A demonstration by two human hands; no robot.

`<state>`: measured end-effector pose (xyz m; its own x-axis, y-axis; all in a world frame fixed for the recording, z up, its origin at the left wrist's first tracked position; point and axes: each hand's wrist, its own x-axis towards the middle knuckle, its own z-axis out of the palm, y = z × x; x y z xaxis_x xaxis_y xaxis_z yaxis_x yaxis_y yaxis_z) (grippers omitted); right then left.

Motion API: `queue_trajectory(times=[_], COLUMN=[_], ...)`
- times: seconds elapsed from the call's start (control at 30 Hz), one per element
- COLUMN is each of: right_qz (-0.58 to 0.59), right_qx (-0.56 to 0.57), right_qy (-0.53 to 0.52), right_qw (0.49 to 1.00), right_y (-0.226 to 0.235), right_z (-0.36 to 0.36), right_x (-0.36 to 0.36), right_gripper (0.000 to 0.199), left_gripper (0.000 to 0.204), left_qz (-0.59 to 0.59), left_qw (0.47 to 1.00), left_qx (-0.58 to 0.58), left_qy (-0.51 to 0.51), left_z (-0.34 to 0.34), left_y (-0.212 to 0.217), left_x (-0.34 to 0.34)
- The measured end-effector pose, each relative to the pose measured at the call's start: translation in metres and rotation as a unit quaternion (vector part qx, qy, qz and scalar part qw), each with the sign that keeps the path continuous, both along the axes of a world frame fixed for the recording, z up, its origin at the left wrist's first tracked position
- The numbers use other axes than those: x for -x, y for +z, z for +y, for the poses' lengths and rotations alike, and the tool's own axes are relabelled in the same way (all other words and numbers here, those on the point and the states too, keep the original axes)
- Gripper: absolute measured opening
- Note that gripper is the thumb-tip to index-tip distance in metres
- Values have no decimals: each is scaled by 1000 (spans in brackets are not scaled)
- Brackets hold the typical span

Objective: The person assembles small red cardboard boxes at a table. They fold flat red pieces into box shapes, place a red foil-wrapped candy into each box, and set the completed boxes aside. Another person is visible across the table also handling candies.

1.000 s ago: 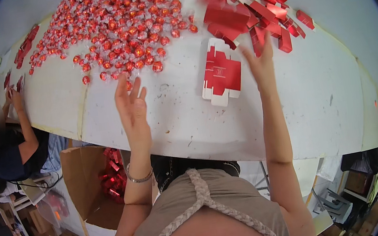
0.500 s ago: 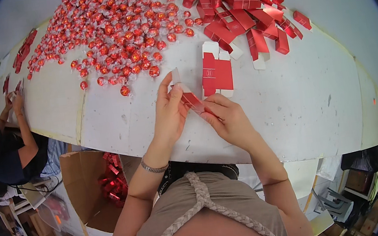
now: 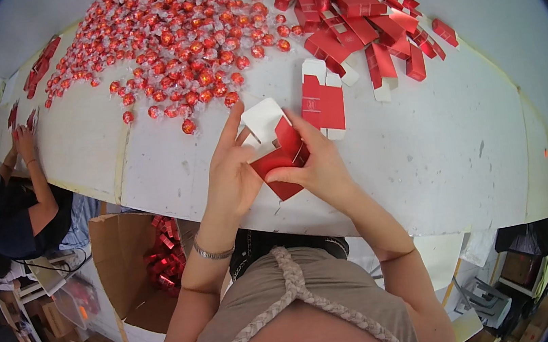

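Observation:
Both of my hands hold a small red carton [image 3: 279, 160] with white flaps, partly folded open, above the near edge of the white table [image 3: 422, 153]. My left hand [image 3: 233, 176] grips its left side, with the index finger up against a white flap. My right hand [image 3: 318, 165] clasps its right side. Just beyond lies a flat red carton blank [image 3: 321, 100]. Farther back to the right is a heap of flat red carton blanks [image 3: 364, 16]. A wide spread of round red-wrapped sweets [image 3: 182, 38] covers the far left of the table.
An open cardboard box [image 3: 128, 264] holding red wrapped items stands on the floor at my left. Another person [image 3: 18, 202] works at the table's left end. Boxes and clutter lie on the floor at both lower corners.
My hands drew back from the far piles to the table's near edge. They took hold of a red carton, which has since opened from a flat piece into a partly folded box.

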<state>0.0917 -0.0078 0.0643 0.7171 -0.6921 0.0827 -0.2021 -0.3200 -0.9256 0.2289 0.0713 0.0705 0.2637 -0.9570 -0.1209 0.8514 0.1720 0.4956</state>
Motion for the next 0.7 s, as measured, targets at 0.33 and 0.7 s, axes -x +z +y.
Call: queue_trajectory(times=[0.33,0.7], right_qz=[-89,-241], right_qx=[-105,-263], right_qy=[-36,-68], right_qw=[990,932], right_y=[-16,-19], right_z=[7,5], right_x=[-5,-9], right_gripper=[24,12], left_gripper=[57,45], left_qz=[-583,-485], left_qw=[811,865], left_qx=[-38,-94], left_qy=[5,-88], left_z=[28,31], left_y=[-18,-19], left_x=[16,11])
